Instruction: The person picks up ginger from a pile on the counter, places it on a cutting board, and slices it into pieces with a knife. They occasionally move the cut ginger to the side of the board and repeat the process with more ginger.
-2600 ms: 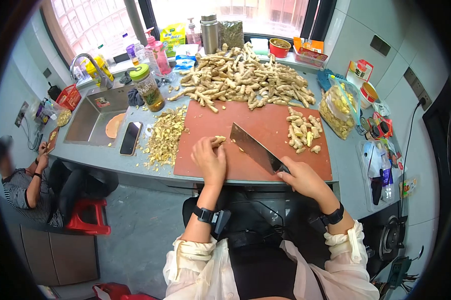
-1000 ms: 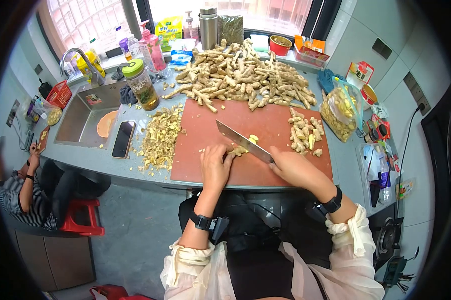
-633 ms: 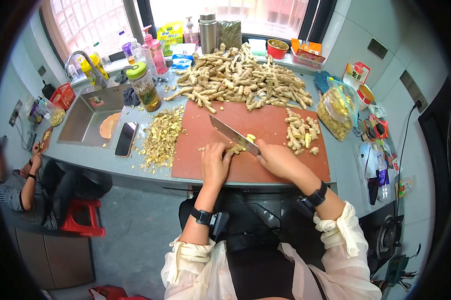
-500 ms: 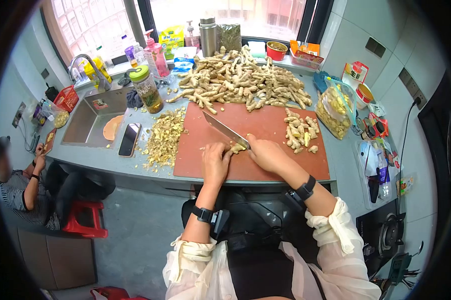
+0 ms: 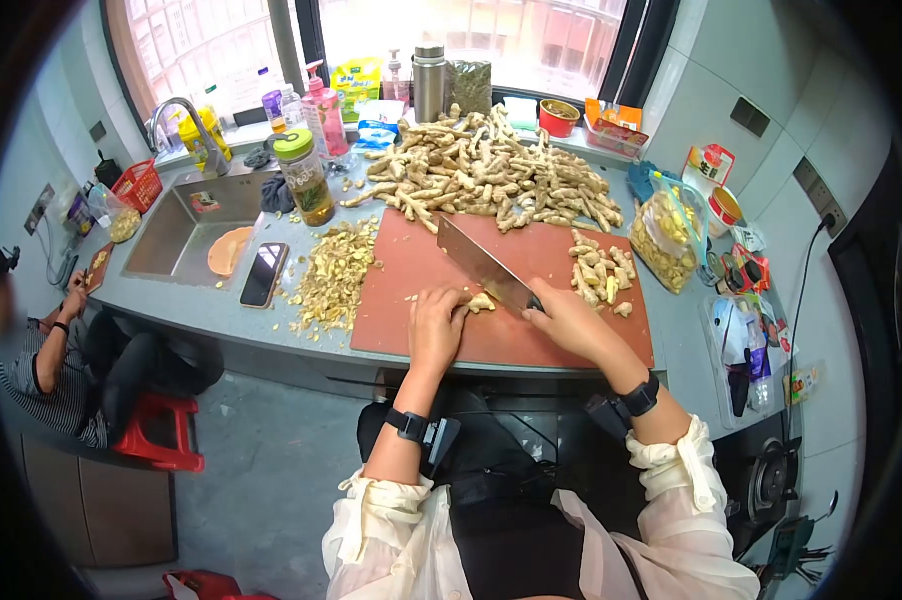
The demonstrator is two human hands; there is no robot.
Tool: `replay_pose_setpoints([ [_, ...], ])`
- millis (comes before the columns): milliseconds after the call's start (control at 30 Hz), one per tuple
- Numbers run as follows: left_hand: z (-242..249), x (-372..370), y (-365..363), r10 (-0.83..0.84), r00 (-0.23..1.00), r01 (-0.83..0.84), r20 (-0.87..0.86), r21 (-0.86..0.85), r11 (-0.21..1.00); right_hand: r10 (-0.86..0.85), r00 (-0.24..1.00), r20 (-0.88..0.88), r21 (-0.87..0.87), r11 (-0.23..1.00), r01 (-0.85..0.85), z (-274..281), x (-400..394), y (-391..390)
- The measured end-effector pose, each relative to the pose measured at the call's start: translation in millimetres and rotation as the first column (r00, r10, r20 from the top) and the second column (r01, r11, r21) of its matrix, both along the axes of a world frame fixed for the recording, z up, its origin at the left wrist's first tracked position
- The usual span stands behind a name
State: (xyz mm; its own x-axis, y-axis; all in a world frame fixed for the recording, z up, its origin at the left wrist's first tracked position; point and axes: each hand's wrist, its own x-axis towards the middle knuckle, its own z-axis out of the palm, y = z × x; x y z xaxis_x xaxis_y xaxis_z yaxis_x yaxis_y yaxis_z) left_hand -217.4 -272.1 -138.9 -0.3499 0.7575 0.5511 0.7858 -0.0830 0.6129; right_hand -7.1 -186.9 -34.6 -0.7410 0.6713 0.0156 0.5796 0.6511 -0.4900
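My right hand [image 5: 574, 323] is closed round the handle of a cleaver [image 5: 486, 266]. Its broad blade points up and left over the reddish-brown cutting board [image 5: 411, 328], to the right of a small piece of ginger [image 5: 482, 302]. My left hand [image 5: 437, 326] rests on the board with curled fingers, holding that piece at the fingertips; part of it is hidden. At the board's right side lies a small group of ginger pieces [image 5: 599, 268]. Behind the board rises a large heap of whole ginger [image 5: 491, 165]. Thin ginger slices [image 5: 337, 275] are piled along the left edge.
To the left are a phone [image 5: 264, 275], a green-lidded jar [image 5: 304, 180] and a sink [image 5: 161, 245]. A bag of ginger pieces [image 5: 666, 235] stands at right. Another person [image 5: 46, 355] sits at far left on a red stool [image 5: 161, 435], hands near a small board.
My right hand has moved the cleaver right, away from the ginger piece, and the blade's flat side shows more. My left hand stays by the piece. The view has shifted slightly.
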Motion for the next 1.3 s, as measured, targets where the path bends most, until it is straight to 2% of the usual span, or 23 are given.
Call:
replay_pose_setpoints([
  [467, -0.6, 0.3, 0.8, 0.010, 1.000, -0.010, -0.023, -0.014, 1.000, -0.012, 0.978, 0.207, 0.003, 1.000, 0.011, 4.6, -10.7, -7.0],
  [800, -2.2, -2.1, 3.7, -0.024, 1.000, 0.024, -0.007, -0.028, 0.999, 0.072, 0.978, 0.194, -0.095, 0.994, -0.055, 14.9, -11.1, 7.1],
  [1133, 0.7, 0.1, 2.0, -0.034, 0.999, 0.034, -0.013, -0.032, 0.999, 0.040, 0.976, 0.214, 0.041, 0.998, -0.050, -6.4, -46.0, 10.9],
  [1200, 1.5, 1.7, 2.4, -0.022, 1.000, 0.023, -0.011, 0.024, 0.999, 0.034, 0.975, 0.219, 0.046, 0.998, -0.045, -13.6, -45.8, 11.4],
  [1267, -1.2, 0.3, 0.6, -0.011, 1.000, 0.012, -0.029, 0.028, 1.000, 0.059, 0.992, 0.113, 0.063, 0.996, -0.066, -30.5, -36.5, 17.7],
  [1300, -3.5, 0.7, 2.9, -0.009, 0.999, 0.010, -0.045, 0.033, 0.999, 0.036, 0.991, 0.125, 0.043, 0.998, -0.042, -28.3, -36.1, 16.0],
])
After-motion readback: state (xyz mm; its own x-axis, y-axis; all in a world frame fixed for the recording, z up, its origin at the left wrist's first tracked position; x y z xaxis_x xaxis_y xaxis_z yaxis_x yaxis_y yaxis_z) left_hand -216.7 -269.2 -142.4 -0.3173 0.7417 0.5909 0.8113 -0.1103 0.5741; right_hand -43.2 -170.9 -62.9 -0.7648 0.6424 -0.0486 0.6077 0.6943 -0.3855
